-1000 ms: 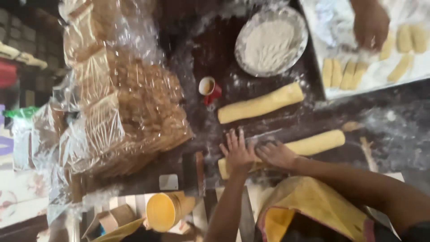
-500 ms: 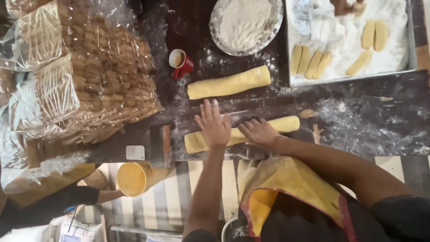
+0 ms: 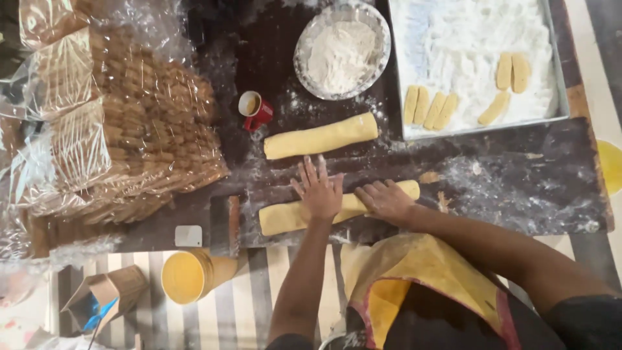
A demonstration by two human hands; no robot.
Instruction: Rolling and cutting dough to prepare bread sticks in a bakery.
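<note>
The dark, floured bench (image 3: 518,188) fills most of my view. At ten o'clock sit wrapped stacks of biscuits (image 3: 116,136). At one o'clock a floured tray (image 3: 479,126) holds short dough pieces (image 3: 431,107). At twelve o'clock stands a foil bowl of flour (image 3: 342,52), with a red cup (image 3: 254,109) to its left. One dough log (image 3: 321,136) lies free just above my hands. The nearer dough log (image 3: 285,217) lies across the bench's near edge, under my palms. My left hand (image 3: 319,191) presses flat on its middle, fingers spread. My right hand (image 3: 387,201) lies open on its right part, fingers pointing to nine o'clock. At seven o'clock lies a yellow cup (image 3: 188,277).
</note>
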